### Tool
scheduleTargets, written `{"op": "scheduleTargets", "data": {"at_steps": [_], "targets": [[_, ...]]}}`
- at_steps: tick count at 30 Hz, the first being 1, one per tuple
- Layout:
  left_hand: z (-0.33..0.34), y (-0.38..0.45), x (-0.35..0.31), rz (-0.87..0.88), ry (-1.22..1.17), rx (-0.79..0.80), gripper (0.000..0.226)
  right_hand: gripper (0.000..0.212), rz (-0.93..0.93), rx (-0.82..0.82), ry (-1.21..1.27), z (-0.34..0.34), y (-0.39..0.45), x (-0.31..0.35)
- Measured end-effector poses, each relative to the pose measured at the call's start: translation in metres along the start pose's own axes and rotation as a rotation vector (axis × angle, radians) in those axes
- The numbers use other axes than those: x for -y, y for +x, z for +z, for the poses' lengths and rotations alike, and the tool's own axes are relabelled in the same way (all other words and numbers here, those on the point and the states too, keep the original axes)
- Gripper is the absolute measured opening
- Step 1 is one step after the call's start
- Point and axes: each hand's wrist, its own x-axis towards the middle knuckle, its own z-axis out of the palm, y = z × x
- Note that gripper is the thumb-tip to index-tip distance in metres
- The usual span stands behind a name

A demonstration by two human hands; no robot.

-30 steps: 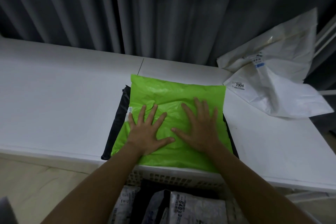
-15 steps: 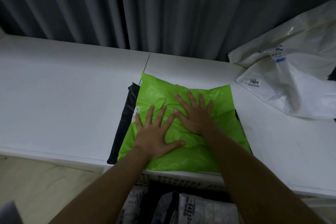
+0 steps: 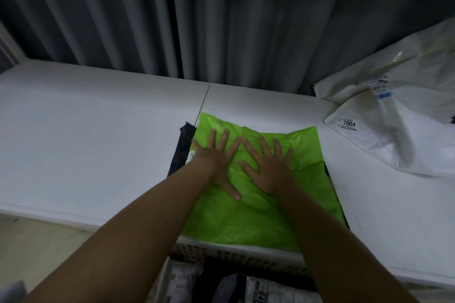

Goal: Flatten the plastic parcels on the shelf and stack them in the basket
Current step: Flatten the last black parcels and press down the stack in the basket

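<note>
**Q:** Head cam — how far along were you?

**Me:** Mid-flatten. My left hand (image 3: 216,160) and right hand (image 3: 267,167) lay flat, fingers spread, gripping nothing, pressing the green parcel (image 3: 258,209) at the shelf (image 3: 98,142) front edge. White parcels (image 3: 394,130) waited at the right end; the basket (image 3: 246,256) below held some.

Light: dim, cool, coming from overhead.
Glare: soft sheen on the crinkled white plastic bags (image 3: 403,115).
Blur: fingers and forearms smeared.
Edges: the long white shelf (image 3: 86,135) bows, wide-angle.
</note>
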Motion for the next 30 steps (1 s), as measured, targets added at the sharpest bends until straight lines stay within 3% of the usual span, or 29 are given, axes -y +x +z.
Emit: {"op": "scheduleTargets", "data": {"at_steps": [4,8,15,18,22,25,30], "targets": [[0.010,0.004,0.004,-0.002,-0.125,0.077,0.146,0.078,0.003,0.015,-0.017,-0.008,0.000,-0.004],[0.009,0.004,0.004,0.009,-0.172,0.066,0.146,0.101,0.159,0.034,-0.029,-0.016,-0.004,-0.034],[0.011,0.006,0.004,0.005,-0.195,0.089,0.143,0.101,0.186,0.099,0.046,-0.007,-0.008,-0.037],[0.012,0.007,0.004,0.002,-0.188,0.086,0.141,0.101,0.200,0.212,0.058,-0.021,-0.005,-0.034],[0.015,0.006,0.006,0.003,-0.179,0.058,0.139,0.095,0.037,0.290,0.110,-0.051,-0.034,-0.015],[0.015,0.004,0.006,0.014,-0.193,0.037,0.138,0.097,-0.078,0.317,0.033,-0.035,-0.080,-0.006],[0.016,0.000,0.005,0.018,-0.203,0.020,0.135,0.097,-0.079,0.154,0.032,-0.001,-0.099,-0.010]]}}
